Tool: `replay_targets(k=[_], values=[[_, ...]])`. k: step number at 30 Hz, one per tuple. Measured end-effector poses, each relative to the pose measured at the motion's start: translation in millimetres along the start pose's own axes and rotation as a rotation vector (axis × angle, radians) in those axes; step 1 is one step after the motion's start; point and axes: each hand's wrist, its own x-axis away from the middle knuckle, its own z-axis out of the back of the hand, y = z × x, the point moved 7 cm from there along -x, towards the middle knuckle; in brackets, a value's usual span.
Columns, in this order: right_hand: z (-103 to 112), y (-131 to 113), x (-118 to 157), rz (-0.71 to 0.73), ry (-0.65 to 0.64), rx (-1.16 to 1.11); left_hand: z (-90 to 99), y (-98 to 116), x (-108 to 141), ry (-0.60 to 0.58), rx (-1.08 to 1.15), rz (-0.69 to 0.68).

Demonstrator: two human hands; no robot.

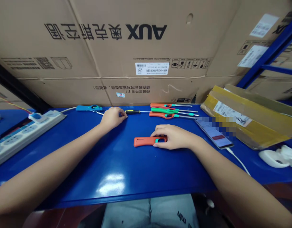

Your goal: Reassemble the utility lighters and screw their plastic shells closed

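Note:
My left hand (113, 117) is at the back of the blue table, its fingers curled together at the butt of a black and yellow screwdriver (133, 111). The screwdriver's thin shaft points right. Just left of that hand lies a blue lighter (86, 108), with a thin metal part running toward my wrist. My right hand (171, 136) is closed around the trigger end of an orange lighter (144, 141), which lies on the table with its handle pointing left. My fingers partly cover its teal trigger, and no metal tube shows on it.
Several long-tube lighters (162, 110), orange and green, lie together at the back. Right of them are a charging phone (214, 133), a taped cardboard box (252, 114) and a white object (274, 158). A power strip (24, 136) lies left. Large cartons (112, 66) stand behind the table.

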Motion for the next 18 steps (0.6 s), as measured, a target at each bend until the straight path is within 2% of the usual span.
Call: replay_targets(k=[3,7,9,11,13,16,17,18], values=[[1.2,-2.1,0.7,0.005,0.001,0.000,3.8,12.8,11.5,0.000,0.163,0.034],[2.8,-4.8,3.1,0.011,-0.017,-0.005,3.0,42.6,48.6,-0.082,0.508,0.113],[2.8,-5.5,3.9,0.015,-0.031,-0.004,-10.8,50.7,74.1,-0.205,1.093,0.364],[3.1,-7.2,3.5,0.036,-0.017,-0.019,-21.5,59.8,96.1,-0.280,1.391,0.552],[8.8,-11.3,2.1,0.079,0.102,-0.066,-28.8,65.0,109.2,-0.308,1.517,0.650],[24.0,-17.9,4.1,0.133,0.427,-0.134,-37.0,65.6,115.4,-0.286,1.590,0.707],[25.5,-19.0,4.6,0.123,0.491,-0.133,-39.2,65.1,115.8,-0.276,1.599,0.715],[23.7,-19.8,3.7,0.103,0.504,-0.119,-41.1,64.7,116.2,-0.270,1.604,0.721]])
